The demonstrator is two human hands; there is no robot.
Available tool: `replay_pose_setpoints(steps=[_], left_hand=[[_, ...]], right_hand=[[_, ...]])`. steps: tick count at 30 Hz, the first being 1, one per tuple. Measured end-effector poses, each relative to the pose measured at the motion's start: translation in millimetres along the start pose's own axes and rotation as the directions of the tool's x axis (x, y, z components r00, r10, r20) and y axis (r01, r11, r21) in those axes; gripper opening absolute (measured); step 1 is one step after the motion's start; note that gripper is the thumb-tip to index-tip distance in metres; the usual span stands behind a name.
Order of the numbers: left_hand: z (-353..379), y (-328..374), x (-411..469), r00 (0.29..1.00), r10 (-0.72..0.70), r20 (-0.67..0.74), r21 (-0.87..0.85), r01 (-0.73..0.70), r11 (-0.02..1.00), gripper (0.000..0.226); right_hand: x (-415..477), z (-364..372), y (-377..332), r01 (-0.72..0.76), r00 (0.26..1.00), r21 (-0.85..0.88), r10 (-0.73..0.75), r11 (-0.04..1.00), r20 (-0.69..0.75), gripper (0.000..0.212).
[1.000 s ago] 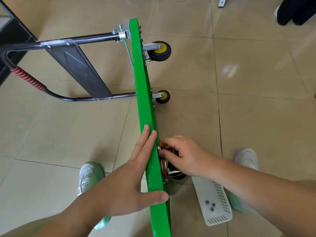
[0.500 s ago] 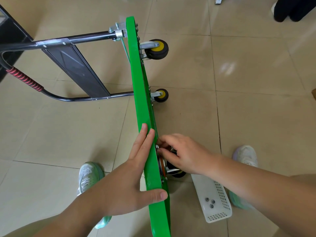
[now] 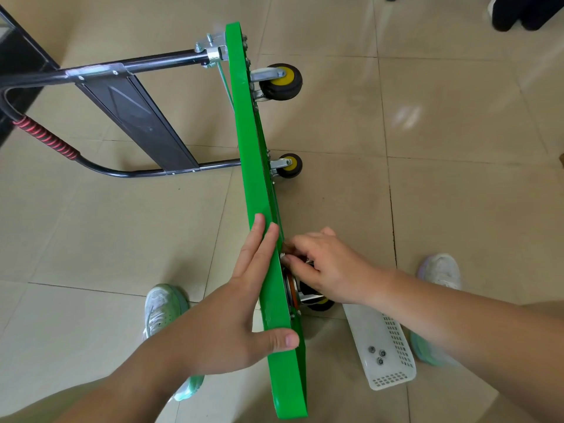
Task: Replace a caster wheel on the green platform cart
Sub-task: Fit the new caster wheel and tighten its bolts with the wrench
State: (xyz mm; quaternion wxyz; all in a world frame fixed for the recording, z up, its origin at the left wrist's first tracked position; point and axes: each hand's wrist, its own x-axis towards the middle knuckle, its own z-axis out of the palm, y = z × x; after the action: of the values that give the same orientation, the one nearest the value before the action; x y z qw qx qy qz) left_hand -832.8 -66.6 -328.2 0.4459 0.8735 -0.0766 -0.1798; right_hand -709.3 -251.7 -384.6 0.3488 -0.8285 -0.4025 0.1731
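Our left hand (image 3: 225, 319) lies flat, fingers straight, along the upper edge of the green cart (image 3: 244, 117), which stands on its side mid-frame. Our right hand (image 3: 329, 264) curls its fingertips, pinching at the mount of the caster wheel (image 3: 314, 302) at lower centre. On the beige tiled floor (image 3: 457, 193), a white basket (image 3: 360, 325) with nuts (image 3: 377, 354) lies at lower right.

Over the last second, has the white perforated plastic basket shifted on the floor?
No. The basket still lies across the same dark floor-tile seam.
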Motion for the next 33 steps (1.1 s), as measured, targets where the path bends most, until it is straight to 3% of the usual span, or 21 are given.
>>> replay_pose_setpoints(steps=[3, 6, 14, 24, 33], left_hand=[[-0.1, -0.6, 1.0, 1.000, 0.007, -0.011, 0.010, -0.007, 1.000, 0.128], [0.5, -0.6, 1.9, 1.000, 0.012, -0.019, 0.006, -0.012, 1.000, 0.128], [2.2, -2.0, 2.4, 0.999, 0.016, -0.029, -0.040, -0.018, 0.999, 0.126], [1.9, -0.4, 0.2, 1.000, 0.002, -0.012, 0.000, -0.002, 1.000, 0.126], [5.7, -4.8, 0.3, 0.997, 0.035, -0.074, -0.017, -0.037, 0.999, 0.124]], right_hand=[[-2.7, -1.9, 0.1, 0.004, 0.999, 0.078, -0.001, 0.997, -0.033, 0.022], [-6.7, -5.7, -1.8, -0.017, 0.999, 0.139, 0.023, 0.990, -0.041, 0.029], [-5.8, -6.5, -1.4, 0.021, 1.000, 0.090, -0.020, 0.996, -0.016, 0.016], [1.3, -6.4, -2.2, -0.032, 0.997, 0.169, 0.020, 0.985, 0.072, 0.009], [-4.8, -6.1, -4.2, -0.032, 0.999, 0.211, 0.031, 0.977, 0.008, 0.007]])
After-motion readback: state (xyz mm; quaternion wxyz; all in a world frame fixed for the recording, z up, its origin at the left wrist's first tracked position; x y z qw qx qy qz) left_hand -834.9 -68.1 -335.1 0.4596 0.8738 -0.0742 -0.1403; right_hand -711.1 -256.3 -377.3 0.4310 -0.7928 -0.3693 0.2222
